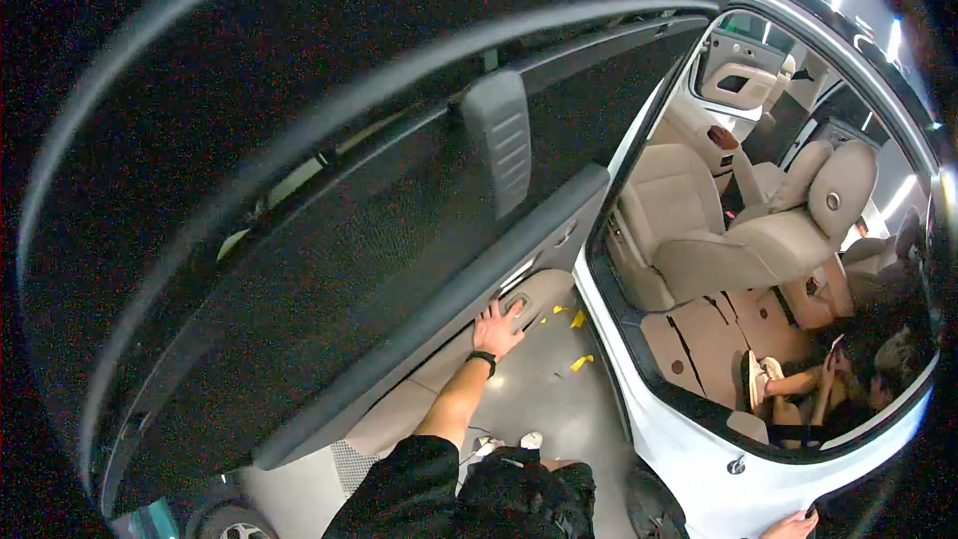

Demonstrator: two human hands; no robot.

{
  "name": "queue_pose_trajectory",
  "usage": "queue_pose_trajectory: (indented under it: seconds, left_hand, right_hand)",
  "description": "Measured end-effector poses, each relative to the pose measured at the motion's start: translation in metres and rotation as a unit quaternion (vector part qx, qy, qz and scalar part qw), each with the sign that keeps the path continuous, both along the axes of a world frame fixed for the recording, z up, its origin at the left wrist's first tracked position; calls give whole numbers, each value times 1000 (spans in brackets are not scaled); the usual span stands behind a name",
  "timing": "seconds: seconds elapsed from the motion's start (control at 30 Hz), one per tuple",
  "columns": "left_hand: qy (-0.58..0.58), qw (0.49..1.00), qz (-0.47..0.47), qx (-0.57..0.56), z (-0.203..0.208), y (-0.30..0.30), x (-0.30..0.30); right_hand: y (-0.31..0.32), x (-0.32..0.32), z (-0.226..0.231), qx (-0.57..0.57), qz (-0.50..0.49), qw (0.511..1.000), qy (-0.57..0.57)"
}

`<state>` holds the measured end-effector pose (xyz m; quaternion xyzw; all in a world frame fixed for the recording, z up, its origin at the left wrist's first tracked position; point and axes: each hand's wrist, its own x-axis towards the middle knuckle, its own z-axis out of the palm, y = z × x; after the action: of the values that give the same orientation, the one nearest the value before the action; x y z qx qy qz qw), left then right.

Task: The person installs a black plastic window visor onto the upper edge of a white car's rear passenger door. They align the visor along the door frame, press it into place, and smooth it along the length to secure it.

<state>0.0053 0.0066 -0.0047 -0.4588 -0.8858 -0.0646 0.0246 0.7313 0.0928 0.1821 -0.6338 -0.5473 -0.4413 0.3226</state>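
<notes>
My left hand (497, 330), a black band at its wrist, reaches up to the inside of the open car door. Its fingers are spread over the beige door armrest (539, 297), touching it near an oval recess. The dark upper door trim (449, 324) runs just beyond the fingers. At the lower right edge, my right hand (791, 527) shows only in part beside the white car body (699, 484). Its fingers look closed at a small dark thing that I cannot make out; the forearm is out of view.
Inside the car, a beige seat (689, 210) stands above a brown floor (699, 339). Another person (888, 369) sits low in the doorway with a phone (835, 346). Yellow scraps (581, 363) lie on the grey ground. A wheel (235, 524) shows at lower left.
</notes>
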Motion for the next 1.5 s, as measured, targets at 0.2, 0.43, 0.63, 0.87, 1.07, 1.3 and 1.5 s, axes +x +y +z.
queue_pose_trajectory:
  seconds: [0.2, 0.43, 0.63, 0.87, 1.07, 1.3, 1.5]
  left_hand:
    - [-27, 999, 8, -30, 2, 3, 1]
    - [-48, 998, 9, -37, 7, 0, 3]
    - [-67, 997, 6, -35, 6, -1, 2]
    - [-58, 998, 6, -38, 10, 0, 5]
    - [-54, 996, -1, 70, 10, 3, 5]
    - [-543, 724, -153, 396, 157, 20, 65]
    - [-407, 680, -261, 552, 379, -30, 93]
  right_hand:
    - [-1, 12, -6, -4, -22, 1000, -22]
    - [-4, 10, -1, -11, -21, 1000, -12]
    - [-1, 10, -5, 7, -11, 1000, 10]
    - [1, 21, -13, -10, -19, 1000, 21]
    - [8, 76, -51, -58, -68, 995, 45]
    - [19, 115, -88, -87, -96, 990, 52]
    - [-1, 18, -16, -13, -26, 1000, 10]
